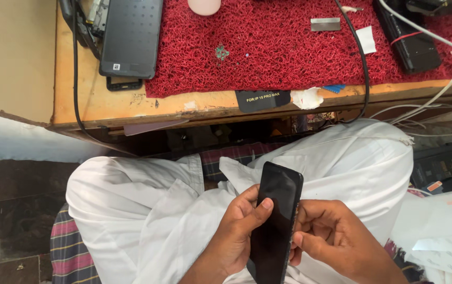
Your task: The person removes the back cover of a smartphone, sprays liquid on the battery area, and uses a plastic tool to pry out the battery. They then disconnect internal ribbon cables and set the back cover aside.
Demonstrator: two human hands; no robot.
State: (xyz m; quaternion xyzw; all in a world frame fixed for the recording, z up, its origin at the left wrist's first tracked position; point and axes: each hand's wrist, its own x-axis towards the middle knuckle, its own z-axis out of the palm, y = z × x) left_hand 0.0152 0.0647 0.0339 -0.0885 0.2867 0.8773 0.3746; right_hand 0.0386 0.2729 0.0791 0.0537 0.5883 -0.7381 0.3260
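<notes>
Fingers (261, 204) of the left hand (236, 236) wrap the black phone (274, 221) at lower centre of the frame, thumb on its dark screen; the right hand (336, 239) grips its opposite edge. Phone's lower end is cut off by the frame edge. A dark tablet (131, 37) on the desk (105, 108) at upper left is partly cropped.

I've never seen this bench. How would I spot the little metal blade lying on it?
Start at the red bristly mat covering the wooden bench top. Look near its far edge, right of the black cable crossing it. The metal blade is a flat grey rectangle, shinier than the white paper scrap beside it.
</notes>
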